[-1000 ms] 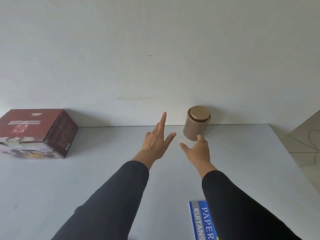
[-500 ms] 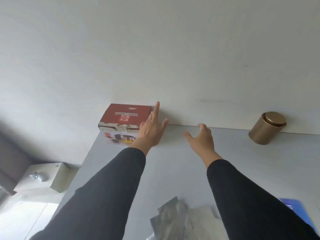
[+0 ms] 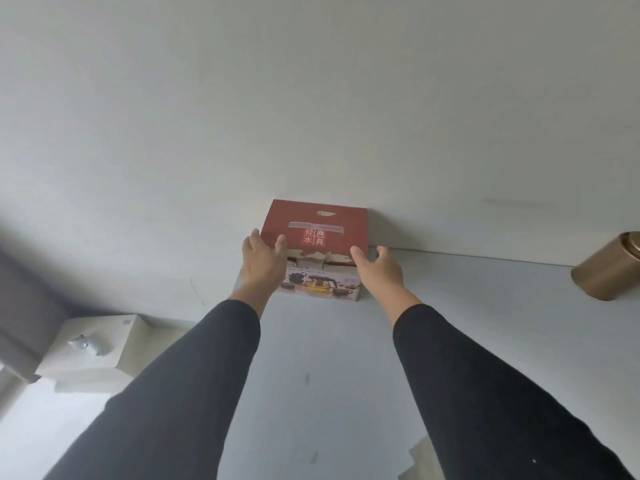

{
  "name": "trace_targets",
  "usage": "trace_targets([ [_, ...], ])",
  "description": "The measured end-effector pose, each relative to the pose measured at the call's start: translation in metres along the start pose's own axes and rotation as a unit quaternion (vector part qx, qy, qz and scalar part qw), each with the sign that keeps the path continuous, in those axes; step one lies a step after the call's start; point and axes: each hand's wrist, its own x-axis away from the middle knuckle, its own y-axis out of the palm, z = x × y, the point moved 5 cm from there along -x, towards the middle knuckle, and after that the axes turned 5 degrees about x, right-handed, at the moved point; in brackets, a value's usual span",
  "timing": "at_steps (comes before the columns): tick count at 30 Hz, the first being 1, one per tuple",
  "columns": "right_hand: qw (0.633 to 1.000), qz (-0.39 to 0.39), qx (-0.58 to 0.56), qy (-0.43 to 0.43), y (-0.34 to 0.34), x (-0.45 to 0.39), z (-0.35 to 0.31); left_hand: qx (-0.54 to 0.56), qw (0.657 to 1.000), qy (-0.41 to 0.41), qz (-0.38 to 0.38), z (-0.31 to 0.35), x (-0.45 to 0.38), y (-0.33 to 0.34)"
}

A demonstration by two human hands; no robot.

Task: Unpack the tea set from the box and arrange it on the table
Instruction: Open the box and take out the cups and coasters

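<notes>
A red tea set box [image 3: 315,230], with a taped lid and a teapot picture on its front, stands shut at the table's far left corner against the wall. My left hand [image 3: 261,263] reaches the box's left front corner with fingers spread, thumb over the lid edge. My right hand [image 3: 379,271] is at the box's right front corner, fingers apart and curled toward it. Whether either hand grips the box cannot be told. The tea set itself is hidden inside.
A gold round tin [image 3: 609,271] stands at the far right by the wall. The grey table [image 3: 450,323] ends just left of the box. A white unit [image 3: 100,344] sits on the floor at left. Crumpled paper [image 3: 415,462] lies near the bottom edge.
The view has swung left, so the box now sits in the middle and the tin at the right edge. Both hands have moved forward from the open table onto the box's front corners.
</notes>
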Motion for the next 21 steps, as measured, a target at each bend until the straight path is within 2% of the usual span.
trace_targets([
  [3, 0.999, -0.003, -0.021, 0.032, 0.015, -0.009, -0.001, 0.03, 0.999, -0.016, -0.017, -0.01, -0.011, 0.002],
  [7, 0.998, 0.011, -0.047, 0.034, 0.028, -0.014, -0.001, 0.07, 0.996, -0.04, -0.029, -0.018, -0.014, 0.005],
  [21, 0.995, 0.03, -0.08, 0.045, 0.034, 0.048, 0.027, 0.046, 0.997, -0.043, -0.049, -0.03, 0.051, -0.015],
])
